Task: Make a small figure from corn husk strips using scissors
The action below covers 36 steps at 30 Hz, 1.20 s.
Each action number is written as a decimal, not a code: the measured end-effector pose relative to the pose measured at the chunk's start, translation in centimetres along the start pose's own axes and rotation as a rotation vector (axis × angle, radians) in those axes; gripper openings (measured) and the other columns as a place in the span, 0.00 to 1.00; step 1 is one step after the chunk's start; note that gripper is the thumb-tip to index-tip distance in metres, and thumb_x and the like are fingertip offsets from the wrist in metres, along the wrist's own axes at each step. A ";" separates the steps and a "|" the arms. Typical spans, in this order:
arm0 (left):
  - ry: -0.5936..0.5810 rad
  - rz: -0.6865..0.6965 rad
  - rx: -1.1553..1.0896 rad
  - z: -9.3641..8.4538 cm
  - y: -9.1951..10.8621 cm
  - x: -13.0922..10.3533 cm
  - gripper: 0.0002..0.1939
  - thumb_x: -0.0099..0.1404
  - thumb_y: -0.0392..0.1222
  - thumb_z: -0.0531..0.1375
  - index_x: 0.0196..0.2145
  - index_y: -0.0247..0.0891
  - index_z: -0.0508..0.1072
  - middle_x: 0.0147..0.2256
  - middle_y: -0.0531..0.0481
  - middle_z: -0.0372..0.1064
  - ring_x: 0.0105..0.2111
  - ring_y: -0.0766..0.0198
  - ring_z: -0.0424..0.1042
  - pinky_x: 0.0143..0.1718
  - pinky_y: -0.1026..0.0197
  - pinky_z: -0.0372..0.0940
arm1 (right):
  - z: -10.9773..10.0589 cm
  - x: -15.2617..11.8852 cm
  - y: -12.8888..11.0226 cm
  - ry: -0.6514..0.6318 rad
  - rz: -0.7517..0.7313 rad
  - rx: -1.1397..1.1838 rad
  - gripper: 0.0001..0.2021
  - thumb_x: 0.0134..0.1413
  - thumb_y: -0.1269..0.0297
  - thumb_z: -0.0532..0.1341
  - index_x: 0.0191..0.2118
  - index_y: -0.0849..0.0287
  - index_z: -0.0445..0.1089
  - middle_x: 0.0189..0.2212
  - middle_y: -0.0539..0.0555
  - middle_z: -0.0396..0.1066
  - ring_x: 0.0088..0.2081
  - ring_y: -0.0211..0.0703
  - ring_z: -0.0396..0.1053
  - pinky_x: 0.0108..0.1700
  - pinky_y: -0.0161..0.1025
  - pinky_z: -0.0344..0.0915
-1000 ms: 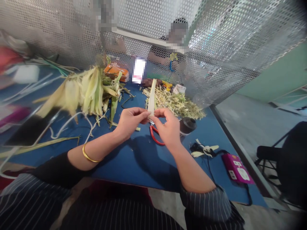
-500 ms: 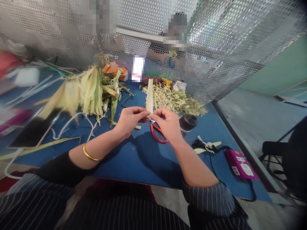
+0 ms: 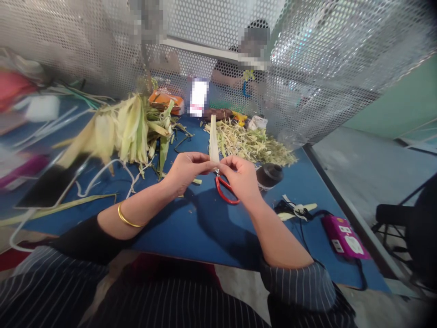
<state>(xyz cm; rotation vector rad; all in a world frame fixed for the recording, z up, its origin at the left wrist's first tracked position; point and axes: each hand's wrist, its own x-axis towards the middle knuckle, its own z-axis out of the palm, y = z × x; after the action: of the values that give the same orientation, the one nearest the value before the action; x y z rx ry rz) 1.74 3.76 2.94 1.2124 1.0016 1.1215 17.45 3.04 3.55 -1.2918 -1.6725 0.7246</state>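
A pale strip of corn husk (image 3: 214,143) stands up between my two hands, its long end pointing away from me. My left hand (image 3: 191,168) pinches its near end between thumb and fingers. From the other side my right hand (image 3: 241,175) pinches the same end, so the thumbs almost meet. Red-handled scissors (image 3: 225,193) lie on the blue table just below my fingers, their blades mostly hidden by the hands. Beside my right hand stands a dark spool of thread (image 3: 269,175).
A bundle of corn husks (image 3: 131,127) lies to the left, near a tablet (image 3: 51,187) with a white cable. Shredded husk (image 3: 249,141) is heaped behind my hands. At right are husk pieces with black cord (image 3: 295,209) and a purple box (image 3: 344,237). A perforated screen (image 3: 218,27) borders the back.
The husk strip looks narrower, its near end drawn together between my fingertips. Both hands stay in nearly the same place, and the whole view has shifted slightly.
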 end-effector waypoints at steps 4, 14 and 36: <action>0.032 0.040 0.101 -0.1 -0.1 0.0 0.13 0.47 0.44 0.68 0.29 0.32 0.76 0.27 0.48 0.72 0.27 0.68 0.68 0.31 0.64 0.64 | 0.0 0.1 0.0 0.028 -0.021 -0.026 0.04 0.47 0.66 0.61 0.25 0.60 0.69 0.21 0.48 0.69 0.25 0.35 0.64 0.31 0.35 0.59; 0.008 -0.013 0.002 -0.2 -0.2 0.8 0.12 0.47 0.43 0.68 0.29 0.33 0.76 0.27 0.50 0.72 0.27 0.70 0.68 0.32 0.64 0.64 | 0.4 0.1 0.2 -0.057 0.146 0.225 0.07 0.52 0.65 0.58 0.26 0.60 0.68 0.21 0.49 0.69 0.25 0.36 0.66 0.33 0.36 0.63; -0.098 -0.285 -0.245 -0.9 0.5 0.7 0.09 0.47 0.39 0.68 0.22 0.34 0.71 0.19 0.54 0.61 0.18 0.75 0.57 0.14 0.70 0.41 | 0.2 -0.2 1.0 0.135 -0.603 -0.251 0.04 0.53 0.66 0.62 0.34 0.50 0.74 0.34 0.51 0.69 0.37 0.41 0.67 0.42 0.44 0.64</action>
<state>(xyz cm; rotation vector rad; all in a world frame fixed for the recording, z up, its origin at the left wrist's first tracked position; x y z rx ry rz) 0.92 4.58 3.40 0.8888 0.9007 0.9207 17.72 3.14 2.56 -0.8912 -1.9419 0.0687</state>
